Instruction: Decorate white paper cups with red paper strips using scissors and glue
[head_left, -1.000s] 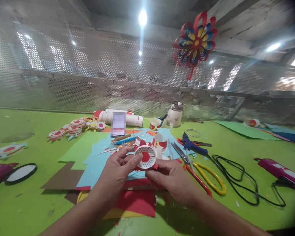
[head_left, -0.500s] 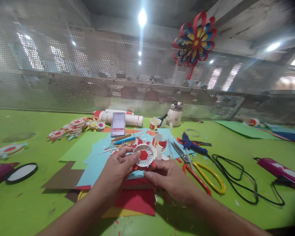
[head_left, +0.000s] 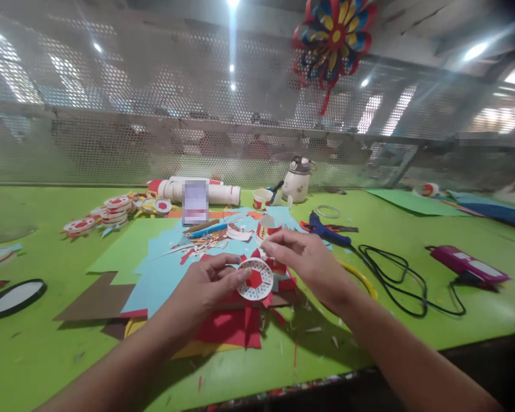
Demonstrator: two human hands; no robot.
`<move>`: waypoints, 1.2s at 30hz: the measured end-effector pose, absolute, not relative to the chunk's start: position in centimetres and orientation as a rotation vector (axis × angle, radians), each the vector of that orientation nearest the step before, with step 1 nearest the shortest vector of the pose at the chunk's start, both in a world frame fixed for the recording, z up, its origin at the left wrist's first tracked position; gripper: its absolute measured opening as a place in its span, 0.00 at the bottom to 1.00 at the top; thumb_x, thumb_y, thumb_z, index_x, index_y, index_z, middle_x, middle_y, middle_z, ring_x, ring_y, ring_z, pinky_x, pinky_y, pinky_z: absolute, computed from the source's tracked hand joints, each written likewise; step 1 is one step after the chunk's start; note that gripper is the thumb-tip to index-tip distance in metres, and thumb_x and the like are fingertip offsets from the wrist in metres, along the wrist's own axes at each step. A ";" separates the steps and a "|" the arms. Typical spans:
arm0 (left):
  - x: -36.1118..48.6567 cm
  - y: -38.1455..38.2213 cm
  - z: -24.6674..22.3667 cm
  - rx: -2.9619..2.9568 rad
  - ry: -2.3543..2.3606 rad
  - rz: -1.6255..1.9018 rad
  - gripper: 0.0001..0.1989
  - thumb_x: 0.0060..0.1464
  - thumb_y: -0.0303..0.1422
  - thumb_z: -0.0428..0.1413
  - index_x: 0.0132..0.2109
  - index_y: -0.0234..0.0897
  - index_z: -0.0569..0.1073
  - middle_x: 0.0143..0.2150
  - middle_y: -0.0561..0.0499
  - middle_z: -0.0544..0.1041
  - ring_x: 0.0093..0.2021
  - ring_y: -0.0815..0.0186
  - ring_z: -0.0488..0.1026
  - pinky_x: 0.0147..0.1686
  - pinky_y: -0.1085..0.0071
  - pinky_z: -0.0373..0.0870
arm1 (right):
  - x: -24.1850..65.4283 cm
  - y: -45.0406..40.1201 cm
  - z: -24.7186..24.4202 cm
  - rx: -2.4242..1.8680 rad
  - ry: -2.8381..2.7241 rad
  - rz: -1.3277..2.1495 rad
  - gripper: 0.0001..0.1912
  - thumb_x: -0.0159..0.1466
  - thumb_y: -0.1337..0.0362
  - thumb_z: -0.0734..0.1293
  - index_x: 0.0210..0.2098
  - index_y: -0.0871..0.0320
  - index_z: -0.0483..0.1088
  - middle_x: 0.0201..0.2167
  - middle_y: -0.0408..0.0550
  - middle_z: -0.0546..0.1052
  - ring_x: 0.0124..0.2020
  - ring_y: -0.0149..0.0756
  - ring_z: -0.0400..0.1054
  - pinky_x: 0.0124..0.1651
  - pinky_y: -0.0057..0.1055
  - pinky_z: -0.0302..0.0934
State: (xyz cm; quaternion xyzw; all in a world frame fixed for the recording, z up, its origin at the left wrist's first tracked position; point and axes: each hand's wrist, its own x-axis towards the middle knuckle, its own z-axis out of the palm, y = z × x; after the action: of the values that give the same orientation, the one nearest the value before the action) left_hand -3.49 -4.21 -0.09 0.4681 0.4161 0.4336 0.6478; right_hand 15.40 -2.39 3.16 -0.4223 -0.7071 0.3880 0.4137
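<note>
Between thumb and fingers, my left hand [head_left: 214, 281] grips a round white paper disc [head_left: 254, 279] that has a red centre, blue-dotted segments and red pieces sticking out at its edge. My right hand [head_left: 306, 260] is up beside the disc's upper right, thumb and fingertips pressed together. Anything in that pinch is too small to make out. Just behind its fingers stands a red and white paper cup [head_left: 268, 228]. Under both hands are blue paper sheets [head_left: 154, 286] and red paper [head_left: 232, 329].
A blue glue gun [head_left: 326, 232] with a black cable lies right, near a purple power strip [head_left: 472, 266]. Finished-looking discs [head_left: 115, 212] are piled left. A phone [head_left: 195, 203], white rolls [head_left: 175, 189] and a bottle [head_left: 297, 180] stand behind. A magnifier [head_left: 15, 298] lies far left.
My right hand has left the disc's lower edge and moved up and to the right. My left hand still holds the disc. The view has shifted, and the table's front edge now shows.
</note>
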 end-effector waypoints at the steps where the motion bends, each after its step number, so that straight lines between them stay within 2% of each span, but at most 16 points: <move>1: -3.4 -4.3 -0.2 1.084 0.954 0.977 0.15 0.44 0.39 0.65 0.39 0.39 0.76 0.32 0.50 0.80 0.32 0.65 0.76 0.35 0.70 0.71 | 15.4 -2.3 3.0 -1.051 -1.785 1.037 0.10 0.60 0.59 0.66 0.30 0.60 0.72 0.26 0.44 0.72 0.28 0.30 0.63 0.33 0.30 0.59; 8: -3.3 -4.4 -0.2 1.155 0.967 0.915 0.14 0.44 0.39 0.65 0.38 0.38 0.77 0.32 0.49 0.80 0.29 0.65 0.74 0.31 0.73 0.68 | 15.2 -2.3 2.9 -1.065 -1.681 1.160 0.07 0.55 0.64 0.68 0.24 0.60 0.70 0.22 0.41 0.71 0.25 0.28 0.62 0.31 0.28 0.57; 16: -3.3 -4.4 -0.3 1.184 0.971 0.888 0.15 0.46 0.39 0.64 0.41 0.38 0.77 0.31 0.48 0.80 0.32 0.63 0.75 0.33 0.71 0.68 | 15.2 -2.1 2.3 -1.055 -1.531 1.204 0.06 0.55 0.66 0.68 0.23 0.59 0.70 0.20 0.40 0.70 0.22 0.26 0.62 0.27 0.26 0.59; 26: -3.3 -4.5 -0.3 1.171 0.995 0.882 0.16 0.46 0.41 0.64 0.40 0.38 0.77 0.32 0.49 0.79 0.32 0.62 0.75 0.32 0.71 0.68 | 15.0 -2.2 2.3 -1.054 -1.499 1.261 0.08 0.55 0.63 0.69 0.23 0.60 0.69 0.19 0.39 0.68 0.22 0.25 0.59 0.26 0.25 0.56; 30: -3.4 -4.5 -0.2 1.194 0.959 0.851 0.16 0.47 0.42 0.63 0.41 0.38 0.77 0.29 0.49 0.79 0.35 0.59 0.76 0.36 0.67 0.70 | 14.9 -2.1 2.1 -1.016 -1.542 1.219 0.07 0.56 0.64 0.68 0.24 0.60 0.69 0.21 0.39 0.69 0.23 0.26 0.61 0.28 0.26 0.56; 36: -3.3 -4.6 0.1 1.073 0.924 0.888 0.12 0.46 0.39 0.64 0.38 0.39 0.77 0.34 0.49 0.81 0.35 0.63 0.77 0.38 0.68 0.72 | 14.9 -1.9 2.0 -0.983 -1.496 1.244 0.10 0.58 0.59 0.69 0.26 0.61 0.70 0.22 0.40 0.70 0.23 0.26 0.60 0.29 0.27 0.57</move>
State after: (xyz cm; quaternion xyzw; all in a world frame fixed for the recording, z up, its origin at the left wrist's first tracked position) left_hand -3.29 -4.62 0.08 0.4763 0.4098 0.3942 0.6706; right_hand 14.87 -1.91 1.96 -0.3998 -0.6084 0.5059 0.4626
